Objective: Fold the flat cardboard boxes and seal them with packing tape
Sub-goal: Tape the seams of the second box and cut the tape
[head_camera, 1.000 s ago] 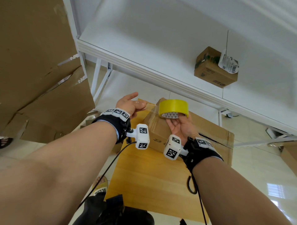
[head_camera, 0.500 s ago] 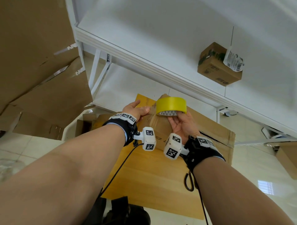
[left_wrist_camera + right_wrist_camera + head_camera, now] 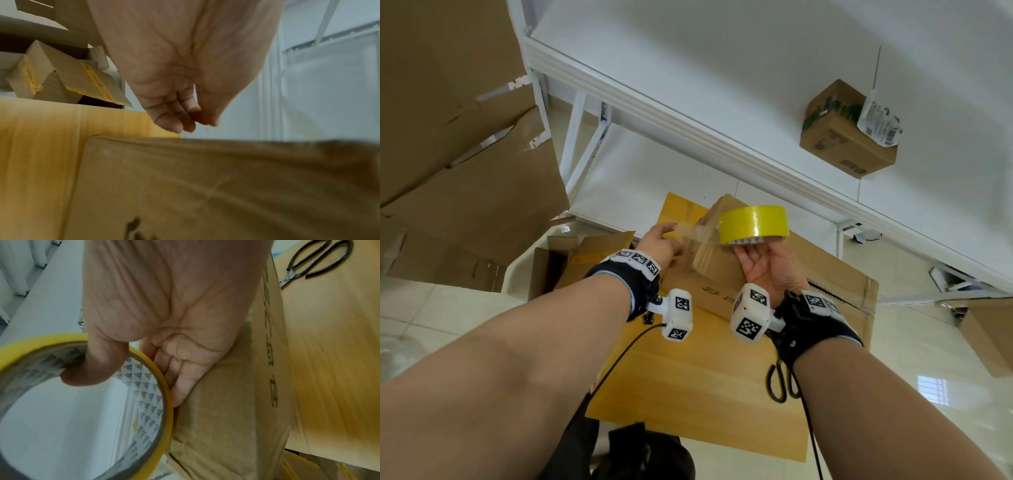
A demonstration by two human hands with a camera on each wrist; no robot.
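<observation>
Two hands work over one folded cardboard box point(image 3: 726, 274) lying on a wooden tabletop point(image 3: 698, 387). The right hand point(image 3: 768, 265) holds the single roll of yellow packing tape point(image 3: 754, 224) just above the box's far end, thumb hooked inside the patterned core point(image 3: 144, 386) and fingers pressed on the outer face. The left hand point(image 3: 659, 243), to the left of the box's far end, pinches the free tape strip point(image 3: 691, 233) between thumb and fingertips, its grip narrow; the strip stretches from there to the roll. One pair of black scissors point(image 3: 314, 262) lies on the tabletop beside the box (nearer the person). Past the tabletop's left edge sit opened cartons point(image 3: 68, 81). One small labelled box point(image 3: 846, 133) rests on a white shelf point(image 3: 688, 85) beyond.
</observation>
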